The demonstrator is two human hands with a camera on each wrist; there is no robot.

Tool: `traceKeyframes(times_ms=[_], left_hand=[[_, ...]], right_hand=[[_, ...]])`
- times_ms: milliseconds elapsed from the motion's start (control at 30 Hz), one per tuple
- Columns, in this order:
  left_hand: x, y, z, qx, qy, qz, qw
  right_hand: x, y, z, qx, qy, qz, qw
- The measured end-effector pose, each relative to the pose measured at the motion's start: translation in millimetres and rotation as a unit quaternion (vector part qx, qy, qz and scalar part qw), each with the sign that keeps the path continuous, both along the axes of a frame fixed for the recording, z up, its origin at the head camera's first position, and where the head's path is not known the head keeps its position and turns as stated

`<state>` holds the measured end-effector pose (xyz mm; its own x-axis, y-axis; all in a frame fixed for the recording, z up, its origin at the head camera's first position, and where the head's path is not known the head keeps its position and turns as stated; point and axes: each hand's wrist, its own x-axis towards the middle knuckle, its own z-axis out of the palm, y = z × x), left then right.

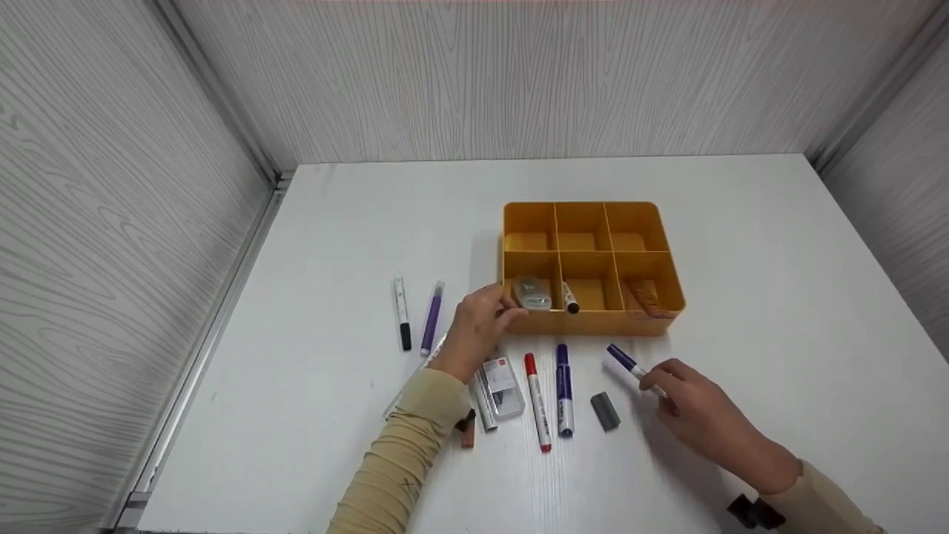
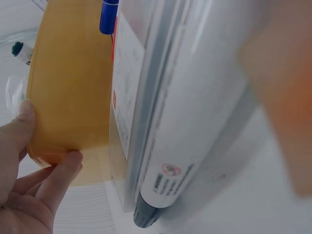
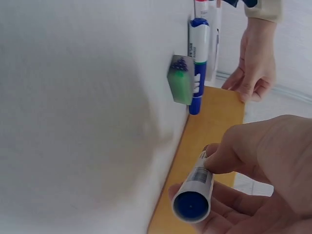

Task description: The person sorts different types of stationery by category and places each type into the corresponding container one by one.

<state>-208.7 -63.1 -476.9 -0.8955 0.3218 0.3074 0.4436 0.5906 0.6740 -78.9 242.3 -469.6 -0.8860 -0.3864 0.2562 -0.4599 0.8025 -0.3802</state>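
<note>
My left hand [image 1: 474,330] grips the front left corner of a yellow six-compartment box [image 1: 593,324]; in the left wrist view its thumb is at the rim and its fingers lie against the outer wall. Right of that, my right hand [image 1: 700,411] holds a white marker with a dark blue cap [image 1: 621,356] between thumb and fingers, just in front of the box; its blue end faces the camera in the right wrist view. Inside the front left compartment sits a clear plastic container [image 1: 532,294]. A short dark-capped pen [image 1: 569,298] leans in the front middle compartment.
Before the box lie a red marker [image 1: 538,404], a blue marker [image 1: 565,393], a grey eraser [image 1: 605,411] and a clear case [image 1: 504,389]. A white-barrelled marker [image 2: 195,112] lies beside the case. Farther left are a black-capped marker [image 1: 401,311] and a purple pen [image 1: 432,319].
</note>
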Motion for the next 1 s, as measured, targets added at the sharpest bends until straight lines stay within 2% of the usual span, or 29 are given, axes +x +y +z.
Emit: traceKeyframes(times_ms=[233, 500, 800, 900, 1000], left_hand=[[0.1, -0.8, -0.5, -0.001, -0.003, 0.001, 1.0], [0.9, 0.6, 1.2, -0.029, -0.006, 0.01, 0.9995], [1.0, 0.1, 2.5, -0.027, -0.008, 0.009, 0.9996], [0.7, 0.2, 2.2, -0.026, -0.01, 0.009, 0.9996], [0.8, 0.7, 1.6, -0.022, -0.014, 0.009, 0.9996]], right_hand=[[-1.9, -3, 14.1, -0.012, 0.029, 0.026, 0.9992], [-10.6, -5, 29.1, -0.021, 0.111, 0.071, 0.9911], [-25.1, -11, 49.4, -0.047, 0.146, 0.099, 0.9832], [-30.8, -14, 54.3, -0.037, 0.144, 0.091, 0.9847], [-35.6, -16, 58.1, -0.024, 0.121, 0.075, 0.9895]])
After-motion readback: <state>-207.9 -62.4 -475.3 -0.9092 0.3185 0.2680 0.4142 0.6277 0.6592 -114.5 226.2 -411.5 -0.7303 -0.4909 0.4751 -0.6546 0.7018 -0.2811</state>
